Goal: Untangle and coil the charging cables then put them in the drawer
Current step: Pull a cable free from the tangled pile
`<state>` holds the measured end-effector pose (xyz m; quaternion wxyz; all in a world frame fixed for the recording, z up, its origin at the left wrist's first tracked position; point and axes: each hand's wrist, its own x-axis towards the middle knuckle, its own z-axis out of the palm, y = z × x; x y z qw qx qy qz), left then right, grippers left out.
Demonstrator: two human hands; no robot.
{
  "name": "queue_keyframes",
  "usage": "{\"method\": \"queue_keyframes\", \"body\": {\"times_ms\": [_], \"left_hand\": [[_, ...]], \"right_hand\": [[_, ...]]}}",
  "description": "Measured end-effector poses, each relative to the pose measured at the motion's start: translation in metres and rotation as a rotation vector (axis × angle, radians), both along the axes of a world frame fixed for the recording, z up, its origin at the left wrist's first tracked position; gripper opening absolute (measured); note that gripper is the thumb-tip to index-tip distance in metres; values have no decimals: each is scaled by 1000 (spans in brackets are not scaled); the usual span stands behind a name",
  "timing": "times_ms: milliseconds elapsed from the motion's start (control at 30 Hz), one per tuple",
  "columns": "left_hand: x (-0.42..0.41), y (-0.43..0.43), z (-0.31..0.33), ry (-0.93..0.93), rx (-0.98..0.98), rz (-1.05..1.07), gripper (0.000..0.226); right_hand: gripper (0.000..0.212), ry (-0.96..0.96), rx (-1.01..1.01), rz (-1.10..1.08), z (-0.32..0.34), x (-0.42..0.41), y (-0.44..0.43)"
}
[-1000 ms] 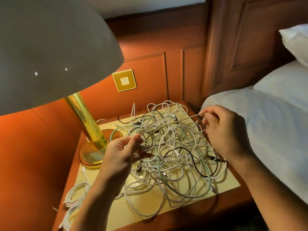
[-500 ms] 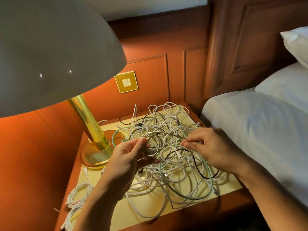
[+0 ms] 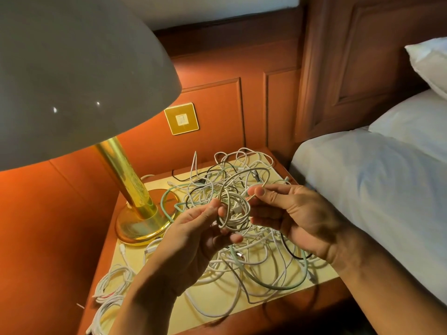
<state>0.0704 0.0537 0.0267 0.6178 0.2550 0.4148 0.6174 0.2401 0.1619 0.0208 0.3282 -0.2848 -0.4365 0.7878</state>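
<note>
While one thin white charging cable is part-wound into a small round coil, most of the job looks undone. The left hand grips that coil between thumb and curled fingers, above the middle of the cream-yellow tabletop. The right hand pinches the same cable's free run between thumb and forefinger just beside the coil, and from there the run arcs up and over in a wide loop.

Under both hands lies the loose tangle of cables, spread from the far edge to near the front edge. Most are slim, smooth white cords, with a thicker pale green cable sweeping along the front and right side and a thin black cable curving near the right edge. At the front left corner a few bundles of white cable lie gathered in loops, seemingly finished. No drawer shows, so by my judgement nothing has been put away.

The cords look limp yet springy, and likely to snag at their small hard plugs. At the left edge stands a polished brass lamp with a round base and a wide matt grey dome shade.
</note>
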Motion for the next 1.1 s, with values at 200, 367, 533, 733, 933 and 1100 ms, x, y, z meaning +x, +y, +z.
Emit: {"method": "queue_keyframes", "body": {"times_ms": [200,367,533,733,933,1100], "left_hand": [[3,3,-2,64,-5,-24,46],[4,4,-6,272,18,31,37],[5,7,-7,370,39,137,37],[4,9,-11,408,42,202,35],[1,10,-12,336,40,261,29],[-7,9,-11,312,32,318,28]], "right_hand": [[21,71,-152,84,-2,-4,-11],[26,24,-83,105,-3,-5,-17],[27,2,-42,161,4,-4,-20],[28,-208,263,99,0,-12,-31],[39,-578,731,-169,-6,-11,-30],[24,-656,855,-168,-3,-1,-17]]}}
